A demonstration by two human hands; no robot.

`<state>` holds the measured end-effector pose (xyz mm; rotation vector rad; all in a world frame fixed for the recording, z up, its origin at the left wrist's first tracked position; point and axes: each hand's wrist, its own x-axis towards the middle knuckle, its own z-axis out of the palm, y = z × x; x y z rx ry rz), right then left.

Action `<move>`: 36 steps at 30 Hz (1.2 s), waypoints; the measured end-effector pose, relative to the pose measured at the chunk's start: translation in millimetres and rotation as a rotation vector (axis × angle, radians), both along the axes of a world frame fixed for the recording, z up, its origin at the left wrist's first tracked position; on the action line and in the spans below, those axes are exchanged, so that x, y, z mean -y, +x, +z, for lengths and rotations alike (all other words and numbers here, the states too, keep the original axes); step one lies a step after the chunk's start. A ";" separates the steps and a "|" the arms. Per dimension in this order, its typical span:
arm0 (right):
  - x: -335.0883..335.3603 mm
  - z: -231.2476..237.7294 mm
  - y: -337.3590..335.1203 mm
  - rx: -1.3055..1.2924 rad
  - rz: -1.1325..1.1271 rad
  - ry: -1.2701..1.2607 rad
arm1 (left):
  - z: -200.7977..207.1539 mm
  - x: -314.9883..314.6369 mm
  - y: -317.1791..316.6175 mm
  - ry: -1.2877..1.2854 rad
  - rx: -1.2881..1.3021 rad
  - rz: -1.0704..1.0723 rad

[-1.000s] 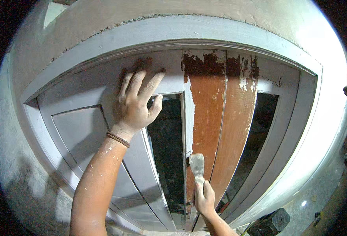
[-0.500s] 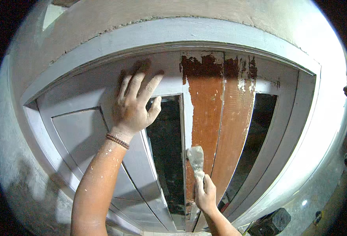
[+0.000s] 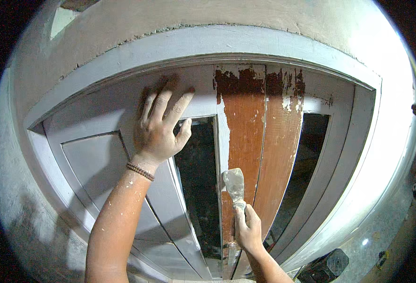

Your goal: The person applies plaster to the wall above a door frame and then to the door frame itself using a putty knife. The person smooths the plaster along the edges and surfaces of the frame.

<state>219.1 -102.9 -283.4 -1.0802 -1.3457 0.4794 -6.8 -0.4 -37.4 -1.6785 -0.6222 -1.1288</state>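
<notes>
Fingers spread, my left hand [image 3: 158, 128] rests against the upper part of a pale grey painted door [image 3: 95, 155], beside a tall dark glass pane [image 3: 197, 179]. White flecks and dust cover the hand and forearm, and a brown beaded bracelet [image 3: 140, 171] circles the wrist. Lower and to the right, my right hand [image 3: 249, 231] grips the handle of a paint scraper [image 3: 235, 181]. The scraper's wide, dusty blade points up, at the border between the grey paint and a strip of bare reddish-brown wood [image 3: 246, 129]. Ragged dark patches and paint flecks mark the strip's top.
A pale frame [image 3: 208, 45] surrounds the door, with rough plaster wall [image 3: 208, 14] above it. Another dark glass pane [image 3: 309, 151] lies right of the stripped wood. On the floor at lower right stands a black boxy object [image 3: 328, 265]. Bright light washes out the right wall.
My right hand and the scraper have shifted slightly upward along the paint edge. The left hand stays in place on the door.
</notes>
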 end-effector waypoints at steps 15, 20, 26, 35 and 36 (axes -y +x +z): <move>3.1 -17.2 -3.5 -0.022 0.005 -0.069 | -1.0 -3.1 0.7 0.001 0.025 -0.012; 21.7 -39.1 0.8 -0.262 0.076 -0.037 | -1.7 -2.3 -0.8 -0.008 0.017 0.000; 28.0 -30.2 16.9 0.113 -0.180 0.258 | -1.6 -2.4 0.1 -0.013 0.031 -0.018; 14.8 -28.2 0.3 0.085 -0.267 0.141 | -2.9 -4.2 -0.9 -0.014 0.023 0.007; 13.9 -30.7 -0.2 0.039 -0.228 0.012 | -3.2 -5.1 -0.7 -0.012 0.026 0.001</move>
